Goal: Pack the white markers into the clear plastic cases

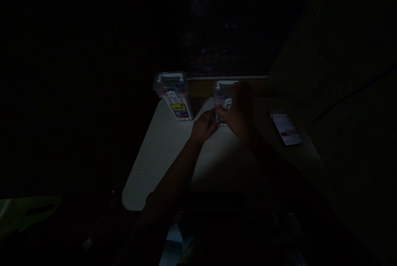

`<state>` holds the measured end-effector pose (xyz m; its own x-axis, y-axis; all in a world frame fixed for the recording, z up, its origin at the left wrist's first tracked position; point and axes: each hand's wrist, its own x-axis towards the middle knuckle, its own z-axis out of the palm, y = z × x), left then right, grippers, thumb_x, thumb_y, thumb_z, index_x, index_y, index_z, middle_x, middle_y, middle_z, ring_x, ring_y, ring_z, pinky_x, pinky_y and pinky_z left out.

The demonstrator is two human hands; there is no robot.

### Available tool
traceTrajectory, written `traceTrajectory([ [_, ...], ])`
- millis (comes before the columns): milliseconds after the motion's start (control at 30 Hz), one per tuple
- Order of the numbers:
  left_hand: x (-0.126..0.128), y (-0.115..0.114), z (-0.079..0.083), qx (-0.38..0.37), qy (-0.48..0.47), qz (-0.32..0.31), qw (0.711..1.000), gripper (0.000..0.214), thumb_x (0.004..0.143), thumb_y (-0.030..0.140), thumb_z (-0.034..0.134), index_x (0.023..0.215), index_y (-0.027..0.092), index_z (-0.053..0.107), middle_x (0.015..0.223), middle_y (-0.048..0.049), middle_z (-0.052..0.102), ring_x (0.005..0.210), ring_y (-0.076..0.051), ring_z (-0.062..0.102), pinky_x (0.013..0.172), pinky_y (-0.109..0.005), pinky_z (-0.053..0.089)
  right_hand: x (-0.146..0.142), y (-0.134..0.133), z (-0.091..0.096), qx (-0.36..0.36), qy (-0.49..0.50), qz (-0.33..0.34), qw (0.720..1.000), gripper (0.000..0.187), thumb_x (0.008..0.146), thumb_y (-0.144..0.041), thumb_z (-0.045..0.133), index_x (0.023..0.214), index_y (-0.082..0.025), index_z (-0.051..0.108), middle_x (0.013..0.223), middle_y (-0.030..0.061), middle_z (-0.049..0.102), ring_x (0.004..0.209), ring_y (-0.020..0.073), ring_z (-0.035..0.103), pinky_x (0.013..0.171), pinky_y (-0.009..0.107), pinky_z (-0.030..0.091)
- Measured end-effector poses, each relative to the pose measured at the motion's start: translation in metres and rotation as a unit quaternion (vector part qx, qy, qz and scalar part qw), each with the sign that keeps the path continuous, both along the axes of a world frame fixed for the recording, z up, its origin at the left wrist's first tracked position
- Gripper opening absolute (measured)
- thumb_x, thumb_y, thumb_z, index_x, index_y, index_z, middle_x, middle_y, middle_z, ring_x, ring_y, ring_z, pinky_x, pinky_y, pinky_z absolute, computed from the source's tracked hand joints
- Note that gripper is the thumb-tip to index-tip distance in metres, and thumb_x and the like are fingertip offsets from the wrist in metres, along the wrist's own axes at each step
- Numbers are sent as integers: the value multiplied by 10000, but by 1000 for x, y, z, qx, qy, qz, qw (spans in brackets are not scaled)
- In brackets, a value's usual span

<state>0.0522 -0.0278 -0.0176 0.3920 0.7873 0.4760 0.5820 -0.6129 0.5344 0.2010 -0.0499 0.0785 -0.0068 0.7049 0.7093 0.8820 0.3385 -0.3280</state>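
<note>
A clear plastic marker case (218, 97) with a white handle stands upright at the table's far side. My left hand (203, 127) grips its lower left side, fingers curled against it. Around its right side and front wraps my right hand (240, 111), thumb by the white latch and fingers up at the lid. That hand hides much of the case, and the dim light blurs the exact finger contact. To the left stands a second marker case (182, 103), its lid on, with white marker barrels, coloured ends and a yellow-and-blue label showing.
Both cases stand on a pale table (161, 154) with rounded corners. A lit phone (285, 127) lies at the right, a dark cable (338, 103) running up from near it. Behind the table is a dark window-like panel (223, 43). The surroundings are very dark.
</note>
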Motion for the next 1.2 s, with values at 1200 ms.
traceTrajectory([
  [1200,-47,29,-7,-193,-326,121,918,686,461,412,841,1019,181,517,965,-67,698,824,-198,681,741,-360,578,110,48,-10,59,-45,-93,993,575,721,-564,638,1121,-160,549,1193,166,536,1186,317,464,1009,507,394],
])
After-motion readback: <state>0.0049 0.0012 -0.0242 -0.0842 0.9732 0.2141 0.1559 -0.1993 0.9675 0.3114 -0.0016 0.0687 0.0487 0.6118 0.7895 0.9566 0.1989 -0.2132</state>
